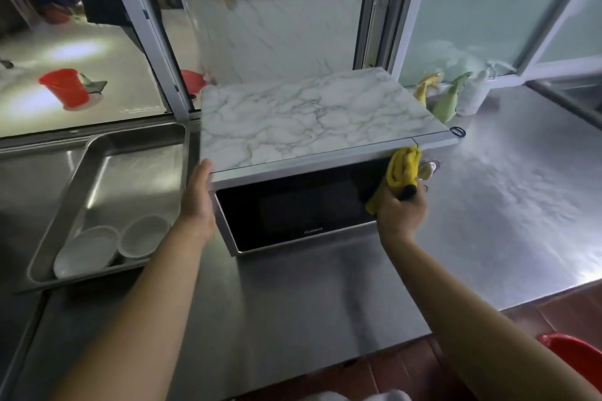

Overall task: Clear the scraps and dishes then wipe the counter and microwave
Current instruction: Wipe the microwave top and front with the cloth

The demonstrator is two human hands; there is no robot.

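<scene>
Hands at the microwave, cloth on its door.

The right hand (400,212) grips a yellow cloth (401,169) against the upper right corner of the microwave (293,205) door; the left hand (198,195) lies flat, fingers straight, on the left side. The microwave sits on the steel counter (505,205). To the left a steel tray (107,179) holds two white bowls (88,251). Behind, spray bottles (446,98) stand by the window (488,16).

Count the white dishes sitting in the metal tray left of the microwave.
2: a plate at the front of the tray, leaning on its near rim, and a round bowl beside it on the right. Nothing else shows there.
</scene>
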